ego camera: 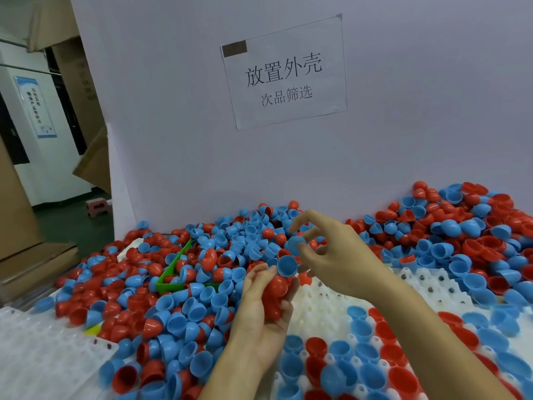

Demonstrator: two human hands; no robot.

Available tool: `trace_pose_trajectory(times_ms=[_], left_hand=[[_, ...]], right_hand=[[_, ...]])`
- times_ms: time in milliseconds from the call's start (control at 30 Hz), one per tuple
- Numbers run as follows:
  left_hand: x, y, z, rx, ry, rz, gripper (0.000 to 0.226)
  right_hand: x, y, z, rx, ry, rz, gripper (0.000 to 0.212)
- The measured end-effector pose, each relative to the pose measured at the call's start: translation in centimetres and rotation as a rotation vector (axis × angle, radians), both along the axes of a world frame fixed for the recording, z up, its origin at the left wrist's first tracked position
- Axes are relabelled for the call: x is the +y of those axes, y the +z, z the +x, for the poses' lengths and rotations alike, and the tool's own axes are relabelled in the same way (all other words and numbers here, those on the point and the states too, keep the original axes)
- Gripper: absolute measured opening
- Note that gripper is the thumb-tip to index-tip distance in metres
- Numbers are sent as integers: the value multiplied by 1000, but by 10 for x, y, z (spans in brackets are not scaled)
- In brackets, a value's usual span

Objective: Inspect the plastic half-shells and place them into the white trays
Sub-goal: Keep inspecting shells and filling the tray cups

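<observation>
My left hand (261,316) grips a stack of red half-shells (275,295) with a blue half-shell (287,265) at its top, open side up. Just above it my right hand (331,255) pinches another blue half-shell (295,245) between thumb and fingers. Both hands hover over a white tray (326,310) whose pockets hold red and blue half-shells (360,347), open side up. A big loose heap of red and blue half-shells (184,301) covers the table to the left and behind.
A green bin (170,272) lies half buried in the heap. A second white tray (43,359) sits at the near left. More half-shells pile up at the right (467,226). A white board with a paper sign (285,73) stands behind. Cardboard boxes (17,215) stand at left.
</observation>
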State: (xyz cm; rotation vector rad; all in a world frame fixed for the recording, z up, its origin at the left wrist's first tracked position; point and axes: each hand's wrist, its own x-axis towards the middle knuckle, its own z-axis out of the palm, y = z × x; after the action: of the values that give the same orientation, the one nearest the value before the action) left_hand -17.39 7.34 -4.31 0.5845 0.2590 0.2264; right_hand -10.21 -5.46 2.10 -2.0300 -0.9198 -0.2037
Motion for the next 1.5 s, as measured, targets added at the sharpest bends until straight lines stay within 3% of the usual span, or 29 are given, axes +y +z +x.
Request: trace_pose_trajectory(times_ms=[300, 767, 1000, 1167, 1267, 1500], left_hand=[[0, 1, 1, -28, -1, 61, 44], [-1, 0, 0, -61, -49, 283, 34], [1, 2, 0, -52, -19, 248, 38], [5, 5, 0, -59, 34, 205, 41], [4, 4, -1, -44, 37, 210, 42], [-2, 5, -4, -76, -71, 277, 30]], right_hand=[[7, -9, 2, -45, -73, -116, 22], [-4, -8, 11, -48, -99, -273, 18], [-20, 1, 14, -33, -129, -240, 15], [-38, 10, 13, 29, -29, -340, 18], [-44, 13, 12, 96, 36, -266, 29], [-34, 13, 9, 95, 34, -183, 30]])
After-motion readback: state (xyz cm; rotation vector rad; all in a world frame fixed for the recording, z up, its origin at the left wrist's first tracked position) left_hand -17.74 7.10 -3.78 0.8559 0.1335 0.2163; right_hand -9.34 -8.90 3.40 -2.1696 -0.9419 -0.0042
